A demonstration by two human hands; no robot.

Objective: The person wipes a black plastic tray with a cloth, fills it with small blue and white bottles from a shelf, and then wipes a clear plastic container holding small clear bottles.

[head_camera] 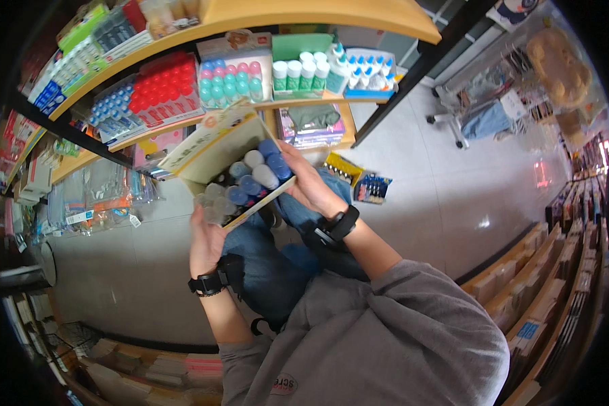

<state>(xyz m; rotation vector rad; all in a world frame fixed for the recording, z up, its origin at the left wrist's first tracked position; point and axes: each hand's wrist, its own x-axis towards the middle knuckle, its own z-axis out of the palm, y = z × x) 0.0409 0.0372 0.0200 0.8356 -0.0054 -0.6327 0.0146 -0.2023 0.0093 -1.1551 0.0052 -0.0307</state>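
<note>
My left hand (206, 243) and my right hand (308, 181) hold a cardboard display box (210, 144) from its two ends, above my knees. Its printed lid stands up at the back. Inside are several capped bottles or tubes: blue-capped ones (278, 165), white-capped ones (265, 176) and clear-capped ones (222, 204). The left fingers are mostly hidden by the box, the right fingers partly. Just beyond the box, a wooden shelf (330, 98) bears red-capped glue sticks (165, 81), teal- and pink-capped ones (229, 83), green-labelled sticks (294, 76) and white glue bottles with blue tips (368, 71).
On the floor right of my knees stand a yellow box (352, 168) and a dark blue box (373, 189) of small items. A black shelf post (393, 86) rises at the right. Wooden book racks (517, 269) line the lower right. Bagged goods (101, 188) hang at the left.
</note>
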